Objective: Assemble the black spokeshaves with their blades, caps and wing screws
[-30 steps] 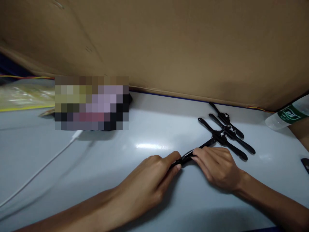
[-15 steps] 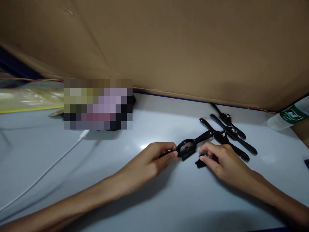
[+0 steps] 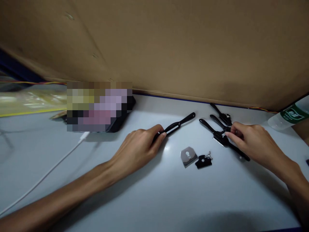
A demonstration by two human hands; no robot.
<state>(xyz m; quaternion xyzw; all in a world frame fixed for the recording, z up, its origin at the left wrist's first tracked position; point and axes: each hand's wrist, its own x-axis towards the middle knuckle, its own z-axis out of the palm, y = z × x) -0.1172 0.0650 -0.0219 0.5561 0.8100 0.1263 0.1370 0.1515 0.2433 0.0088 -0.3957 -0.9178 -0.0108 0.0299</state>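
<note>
My left hand is closed round one end of a long black tool body, whose far handle points up and right over the white table. My right hand pinches the middle of one of three black two-handled tools lying side by side at the right. Between my hands, on the table, lie a small silver blade plate and a black cap piece with a wing screw. Neither hand touches these two parts.
A big brown cardboard sheet leans over the back of the table. A dark object with a blurred patch and a white cable lie at the left. A clear bottle with a green label lies at the far right.
The tool has come apart: the silver plate and the black cap now lie on the table. My left hand carried the body up and left. My right hand moved right to the other tools.
</note>
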